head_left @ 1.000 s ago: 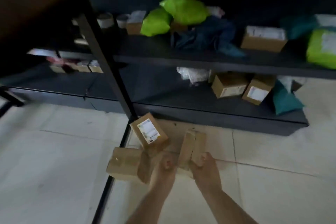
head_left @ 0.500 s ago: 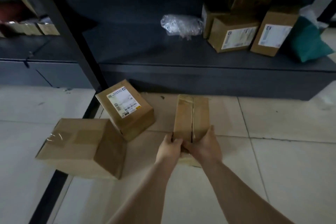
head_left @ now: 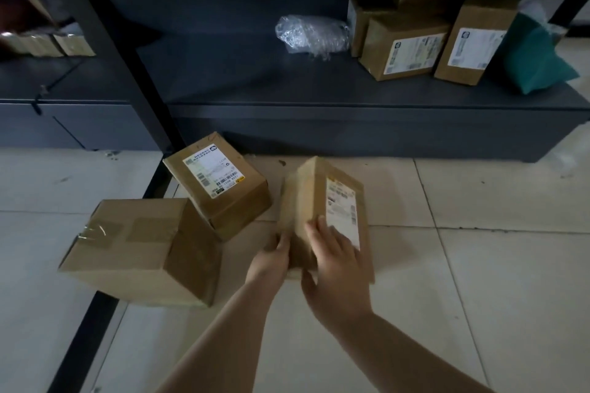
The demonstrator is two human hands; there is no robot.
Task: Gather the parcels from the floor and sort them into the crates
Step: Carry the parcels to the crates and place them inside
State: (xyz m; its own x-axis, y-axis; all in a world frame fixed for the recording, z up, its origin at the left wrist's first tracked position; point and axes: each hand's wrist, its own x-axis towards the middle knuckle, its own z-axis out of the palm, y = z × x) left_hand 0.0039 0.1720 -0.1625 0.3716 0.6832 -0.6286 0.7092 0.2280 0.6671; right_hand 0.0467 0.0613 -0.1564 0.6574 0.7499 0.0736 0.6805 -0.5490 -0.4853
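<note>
Parcels on floor: three brown cardboard boxes, all lying in front of the dark grey metal shelf unit (head_left: 351, 134). Tall brown cardboard box with white label (head_left: 322, 201) is standing tilted on the pale floor tiles (head_left: 479, 265), nearest the shelf unit's middle. Left hand (head_left: 271, 260) is gripping its near left lower corner, fingers curled round the edge. Right hand (head_left: 335, 268) is lying on its labelled face, fingers spread, thumb hooking under the near edge. Labelled brown cardboard box (head_left: 220, 191) is leaning by the shelf unit's black post (head_left: 127, 57). Large tape-sealed brown cardboard box (head_left: 140, 249) is sitting just in front, touching it. On the shelf unit: four more brown boxes (head_left: 412, 45) are clustering at right, one clear bubble-wrap bundle (head_left: 311, 33) beside them, one teal bag (head_left: 536, 64) at far right.
</note>
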